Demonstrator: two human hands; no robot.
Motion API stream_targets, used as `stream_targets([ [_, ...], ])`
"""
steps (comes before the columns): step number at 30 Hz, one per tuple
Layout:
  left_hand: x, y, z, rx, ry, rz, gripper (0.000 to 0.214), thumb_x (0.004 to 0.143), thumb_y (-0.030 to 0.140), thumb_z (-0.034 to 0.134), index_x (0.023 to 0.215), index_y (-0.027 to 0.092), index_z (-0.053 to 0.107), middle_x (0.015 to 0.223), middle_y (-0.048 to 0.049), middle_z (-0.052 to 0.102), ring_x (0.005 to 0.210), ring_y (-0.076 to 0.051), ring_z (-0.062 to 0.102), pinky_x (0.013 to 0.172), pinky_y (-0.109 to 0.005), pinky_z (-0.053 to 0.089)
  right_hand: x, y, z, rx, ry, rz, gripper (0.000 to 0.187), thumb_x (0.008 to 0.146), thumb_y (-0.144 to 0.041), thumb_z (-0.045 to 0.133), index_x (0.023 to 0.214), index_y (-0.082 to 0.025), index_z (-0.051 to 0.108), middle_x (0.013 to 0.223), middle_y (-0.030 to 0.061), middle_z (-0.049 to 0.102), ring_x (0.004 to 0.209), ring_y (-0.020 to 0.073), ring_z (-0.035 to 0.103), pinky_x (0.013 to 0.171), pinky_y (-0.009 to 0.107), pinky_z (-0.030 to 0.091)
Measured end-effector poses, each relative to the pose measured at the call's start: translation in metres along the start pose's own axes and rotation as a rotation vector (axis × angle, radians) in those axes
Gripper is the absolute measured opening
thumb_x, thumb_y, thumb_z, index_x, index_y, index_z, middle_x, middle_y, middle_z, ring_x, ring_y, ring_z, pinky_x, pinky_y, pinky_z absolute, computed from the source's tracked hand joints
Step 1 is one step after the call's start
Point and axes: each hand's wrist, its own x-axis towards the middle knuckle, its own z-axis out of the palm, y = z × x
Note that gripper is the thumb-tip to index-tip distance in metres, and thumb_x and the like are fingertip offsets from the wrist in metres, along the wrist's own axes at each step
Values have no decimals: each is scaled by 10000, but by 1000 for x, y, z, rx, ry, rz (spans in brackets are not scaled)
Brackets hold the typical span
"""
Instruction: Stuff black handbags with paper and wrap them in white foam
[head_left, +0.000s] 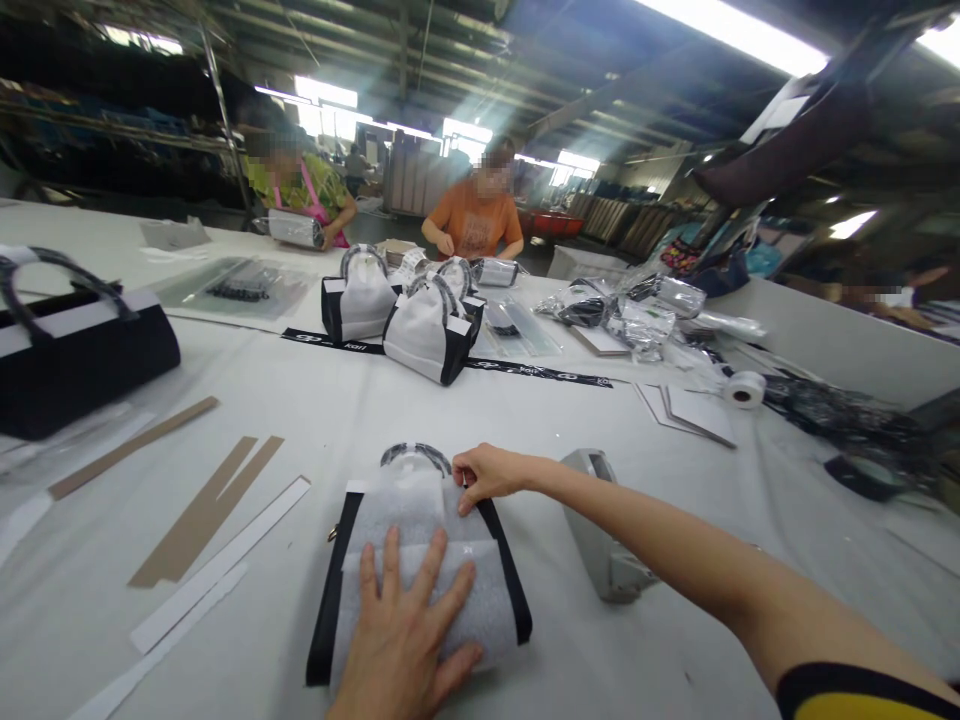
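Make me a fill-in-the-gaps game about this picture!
The left hand presses flat on white foam covering a ____ bag.
The right hand pinches the foam beside the bag's ____.
Brown cardboard strips lie on the bag's ____ side.
Missing words: black, handle, left.

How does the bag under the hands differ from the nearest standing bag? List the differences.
The near bag lies flat; the standing bag sits upright. The left hand presses the near bag and the right hand touches its foam; nobody touches the standing bag. Both are black with white wrapping.
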Motion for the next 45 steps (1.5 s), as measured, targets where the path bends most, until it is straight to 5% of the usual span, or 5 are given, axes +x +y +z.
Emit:
stream_targets([
  [4, -1, 3, -2, -36, -48, -31, 679, 767, 523, 566, 1381, 465, 284, 1502, 3, 310, 1304, -562, 138, 948, -780, 133, -41, -34, 33, 335, 410, 48, 145, 846, -298, 512, 922, -195, 580, 750, -10, 597, 662, 120, 546, 619, 242, 412],
  [9, -1, 6, -9, -110, -129, -77, 692, 775, 532, 551, 1393, 464, 248, 1523, 26, 269, 1340, -545, 76, 999, -765, 80, -51, -70, 99, 804, 516, 55, 171, 888, -295, 408, 1004, -221, 509, 732, -20, 584, 607, 121, 554, 586, 251, 456],
  [25, -16, -82, -48, -344, -132, -283, 311, 795, 452, 553, 1010, 229, 581, 1095, -59, 594, 1014, -243, 526, 887, -430, 426, -39, -85, 120, 60, 571, 91, 233, 819, -388, 622, 998, -266, 707, 811, 22, 624, 755, 174, 570, 690, 289, 406],
  [38, -21, -74, -31, -657, 160, -345, 88, 831, 276, 501, 792, 211, 545, 908, -35, 643, 908, -192, 589, 816, -344, 467, -36, -90, 123, 20, 656, 69, 91, 831, -284, 617, 838, -201, 655, 808, 19, 627, 742, 158, 568, 670, 274, 417],
  [45, -18, -71, -20, -626, 203, -473, 44, 824, 245, 466, 810, 215, 495, 741, 18, 599, 732, -160, 589, 689, -307, 461, -33, -107, 136, -285, 584, -302, 141, 896, -208, 493, 973, -203, 611, 928, 69, 606, 868, 209, 539, 795, 355, 434],
])
